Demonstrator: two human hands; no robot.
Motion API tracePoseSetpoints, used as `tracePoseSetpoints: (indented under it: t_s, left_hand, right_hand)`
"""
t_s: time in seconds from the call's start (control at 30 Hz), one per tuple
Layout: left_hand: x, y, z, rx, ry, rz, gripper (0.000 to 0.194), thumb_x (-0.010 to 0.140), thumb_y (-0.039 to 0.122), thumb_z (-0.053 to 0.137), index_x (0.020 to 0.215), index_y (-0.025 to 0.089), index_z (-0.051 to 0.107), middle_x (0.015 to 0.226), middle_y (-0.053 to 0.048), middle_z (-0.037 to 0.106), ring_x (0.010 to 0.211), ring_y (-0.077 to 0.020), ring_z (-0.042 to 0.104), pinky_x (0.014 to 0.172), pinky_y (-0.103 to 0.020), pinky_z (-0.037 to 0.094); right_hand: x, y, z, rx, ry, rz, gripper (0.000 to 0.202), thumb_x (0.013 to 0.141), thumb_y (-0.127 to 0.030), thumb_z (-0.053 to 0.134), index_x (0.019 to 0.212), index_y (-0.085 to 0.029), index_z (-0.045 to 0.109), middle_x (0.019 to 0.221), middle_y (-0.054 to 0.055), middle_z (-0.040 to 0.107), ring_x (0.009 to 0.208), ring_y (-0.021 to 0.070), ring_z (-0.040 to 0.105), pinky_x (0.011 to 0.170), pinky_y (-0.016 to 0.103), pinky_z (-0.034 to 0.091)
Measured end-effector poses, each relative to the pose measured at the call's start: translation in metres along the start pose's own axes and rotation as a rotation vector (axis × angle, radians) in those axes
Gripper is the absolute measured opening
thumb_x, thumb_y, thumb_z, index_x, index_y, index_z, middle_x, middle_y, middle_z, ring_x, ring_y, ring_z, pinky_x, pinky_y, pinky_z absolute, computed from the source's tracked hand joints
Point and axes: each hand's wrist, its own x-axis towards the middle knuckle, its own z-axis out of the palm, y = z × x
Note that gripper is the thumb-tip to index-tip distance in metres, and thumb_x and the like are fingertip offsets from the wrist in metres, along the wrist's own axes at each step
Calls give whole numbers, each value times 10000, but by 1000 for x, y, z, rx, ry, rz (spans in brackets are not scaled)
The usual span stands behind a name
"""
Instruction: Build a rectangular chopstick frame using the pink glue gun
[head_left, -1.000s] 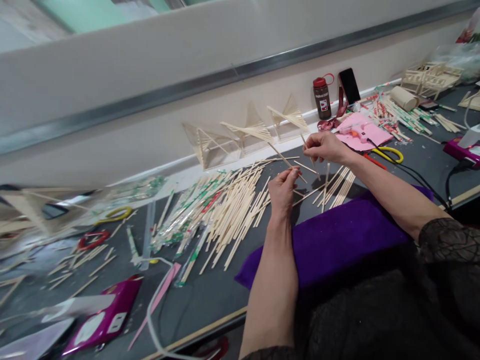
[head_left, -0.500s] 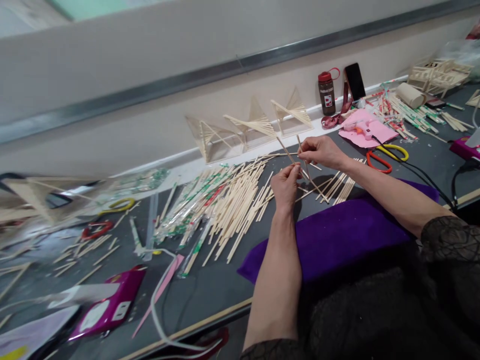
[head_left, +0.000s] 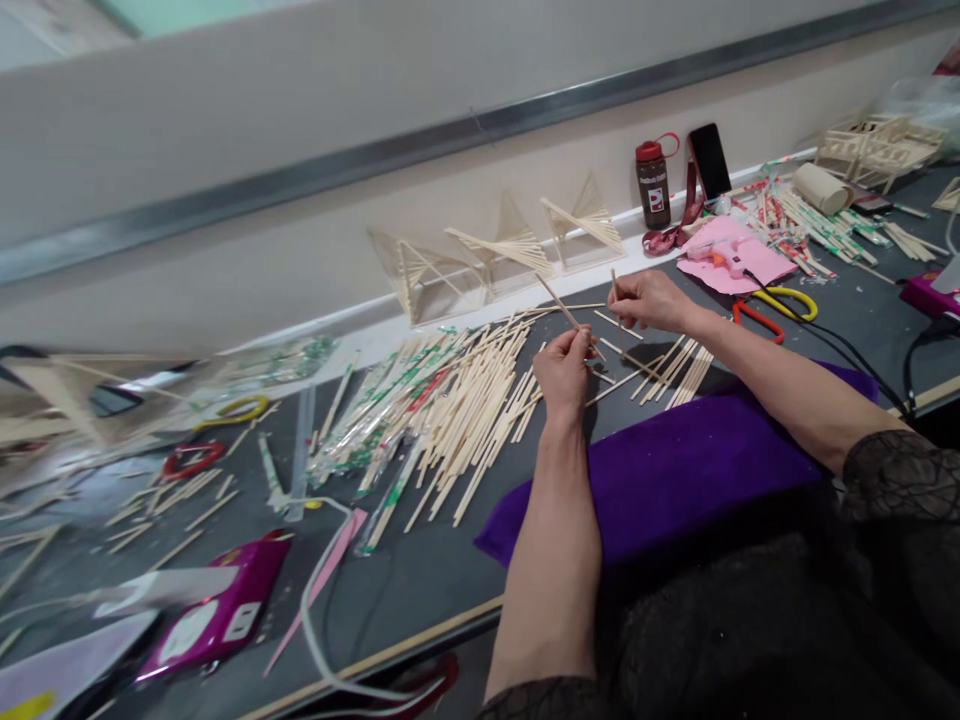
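In my left hand (head_left: 564,370) the fingers pinch a thin wooden chopstick (head_left: 556,298) that slants up and to the left. My right hand (head_left: 651,302) is closed on a second wooden chopstick (head_left: 615,290), which is nearly upright. The two hands are apart above the dark table. Below them lie a few loose sticks, with a small group of sticks (head_left: 686,372) under my right wrist. A large heap of bare chopsticks (head_left: 476,405) spreads left of my left hand, beside wrapped ones (head_left: 386,400) in clear and green plastic.
Stick frames (head_left: 499,250) lean by the wall. A bottle (head_left: 652,190) and phone (head_left: 709,162) stand behind. A pink glue gun (head_left: 724,258) rests on pink paper, near scissors (head_left: 787,303) with a black cord. Purple cloth (head_left: 690,470) lies at the front edge. Magenta pouch (head_left: 217,610) lies left.
My hands have moved apart: the left slightly left, the right slightly right. The two chopsticks, close together before, are now separated.
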Motion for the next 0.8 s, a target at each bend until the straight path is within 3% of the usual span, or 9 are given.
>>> tracePoseSetpoints:
  t_s: [0.13,0.3,0.53,0.8]
  left_hand:
    - [-2,1,1,-1,-15,-7,369,757,469,659,910,152,769,794,-55,726,632,-122,615,485,-180,412]
    - [-1,-1,2,2,-38,5,388,738,502,678,888,157,772,796,-57,729,613,-126,616,476,-196,413]
    - [-1,-3,5,-44,-166,-44,418,677,539,740,856,163,782,788,-68,731,618,-141,617,459,-205,402]
    - [-1,2,0,-62,-108,9,397,720,507,705,901,162,780,816,-59,737,638,-131,622,489,-196,413]
  right_hand:
    - [0,-7,-20,-304,107,8,184,758,-91,610,593,-169,584,486,-11,541,578,135,583,599,251,402]
    - [-1,-10,-12,-243,236,-56,152,799,-170,610,650,-180,582,584,6,600,700,169,611,664,266,424]
    - [-2,-3,9,0,116,-41,120,840,-176,555,722,-177,577,609,-9,615,630,133,591,637,248,434]
    - [-6,-8,14,81,-2,-65,105,861,-179,547,772,-178,602,604,-26,613,556,98,546,572,228,417]
